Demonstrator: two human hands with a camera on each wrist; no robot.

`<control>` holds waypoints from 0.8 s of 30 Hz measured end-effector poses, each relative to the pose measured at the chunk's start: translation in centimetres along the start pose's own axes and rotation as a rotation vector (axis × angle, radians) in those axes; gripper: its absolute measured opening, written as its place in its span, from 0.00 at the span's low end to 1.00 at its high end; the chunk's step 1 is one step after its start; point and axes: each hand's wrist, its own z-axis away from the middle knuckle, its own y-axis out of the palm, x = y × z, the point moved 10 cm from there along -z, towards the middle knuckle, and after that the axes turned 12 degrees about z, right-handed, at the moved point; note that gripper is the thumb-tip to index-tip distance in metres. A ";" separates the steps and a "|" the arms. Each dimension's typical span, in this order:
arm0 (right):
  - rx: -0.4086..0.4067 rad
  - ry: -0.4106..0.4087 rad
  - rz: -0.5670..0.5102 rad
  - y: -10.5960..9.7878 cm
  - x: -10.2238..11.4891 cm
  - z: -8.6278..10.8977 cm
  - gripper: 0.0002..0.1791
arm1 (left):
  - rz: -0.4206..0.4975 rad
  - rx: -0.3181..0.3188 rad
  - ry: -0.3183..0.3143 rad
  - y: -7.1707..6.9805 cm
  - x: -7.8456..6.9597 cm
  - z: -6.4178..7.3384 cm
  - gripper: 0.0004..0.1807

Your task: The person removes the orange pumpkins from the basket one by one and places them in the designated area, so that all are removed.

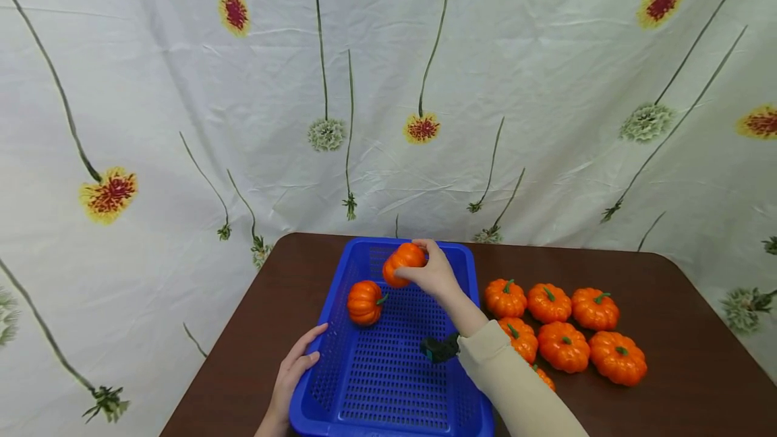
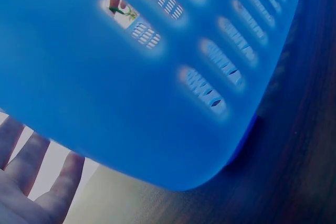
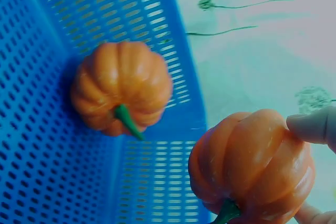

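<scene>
My right hand holds a small orange pumpkin between thumb and fingers over the far end of the blue plastic basket. In the right wrist view this pumpkin shows its green stem pointing down. Another pumpkin lies tilted on its side in the basket, against the left wall, its stem facing right. My left hand rests at the basket's left rim, fingers fairly straight. The left wrist view shows its fingers at the edge of the basket wall.
Several orange pumpkins sit in rows on the dark brown table, right of the basket. My right sleeve partly covers the nearest ones. A flower-printed white cloth hangs behind the table. A black strap hangs by my right wrist.
</scene>
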 end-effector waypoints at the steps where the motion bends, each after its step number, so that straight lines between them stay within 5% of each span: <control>1: 0.001 -0.006 -0.009 -0.2 0.3 0.2 0.39 | -0.001 -0.004 -0.007 0.0 0.1 0.0 0.24; 24: 0.010 -0.125 -0.134 -6.1 2.3 4.8 0.37 | -0.015 -0.005 -0.006 -0.2 0.2 -0.2 0.24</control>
